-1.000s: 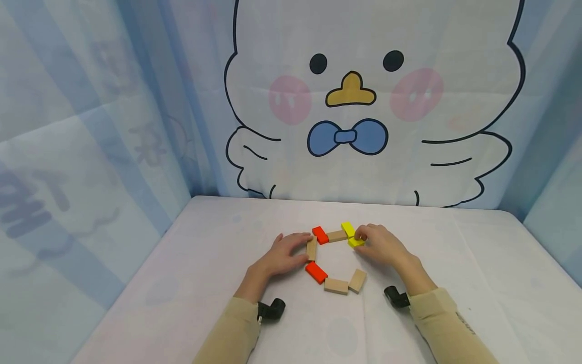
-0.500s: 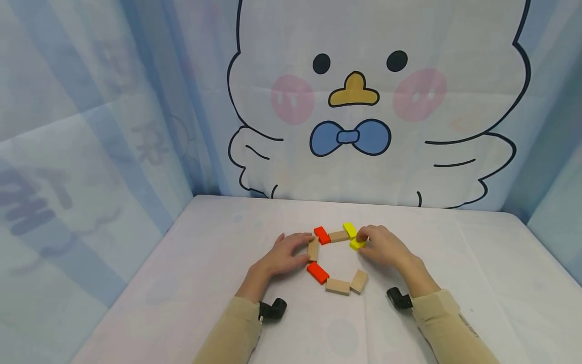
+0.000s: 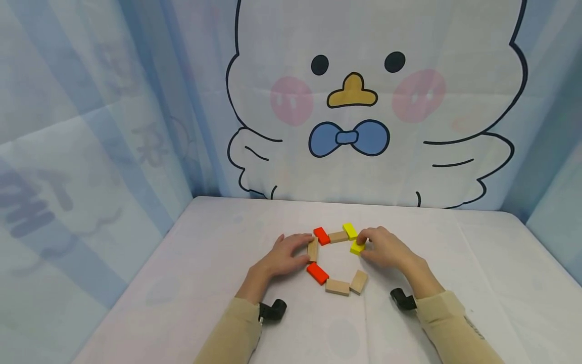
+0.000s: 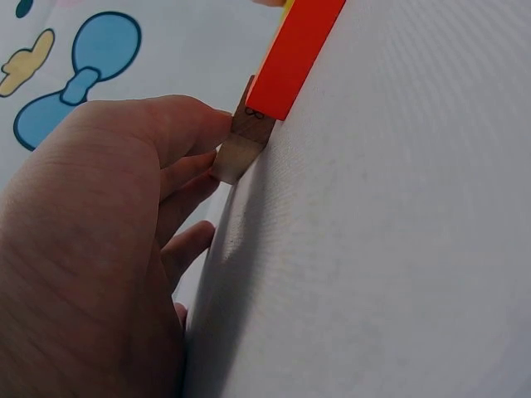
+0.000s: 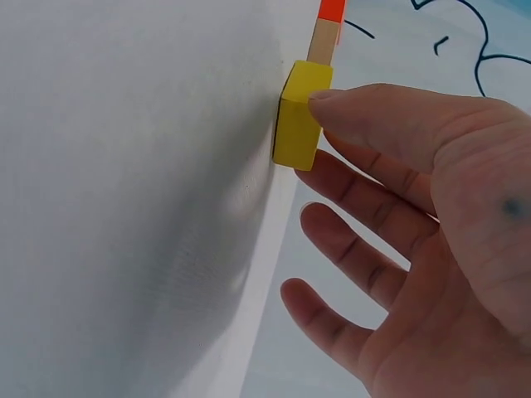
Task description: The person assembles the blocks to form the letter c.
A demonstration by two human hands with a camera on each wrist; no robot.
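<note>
Wooden blocks lie flat in a ring with a gap at the right. My left hand [image 3: 284,254] holds the plain wooden block [image 3: 312,249] on the ring's left side, thumb and fingers at it; the left wrist view shows the thumb against this block [image 4: 239,149]. My right hand [image 3: 384,246] pinches a yellow block [image 3: 356,247] between thumb and fingers, its other fingers spread in the right wrist view. A second yellow block [image 3: 349,231] lies just behind the held one. Part of the held yellow block [image 5: 300,124] is covered by the thumb.
A red block [image 3: 321,235] and a plain block [image 3: 338,236] form the back of the ring. Another red block [image 3: 318,273] and two plain blocks, one at front [image 3: 337,287] and one angled [image 3: 358,282], form the near side. A white cloth covers the table [image 3: 227,232].
My right hand has drawn the yellow block slightly toward me and turned it a little, away from the other yellow block. My left hand keeps its place.
</note>
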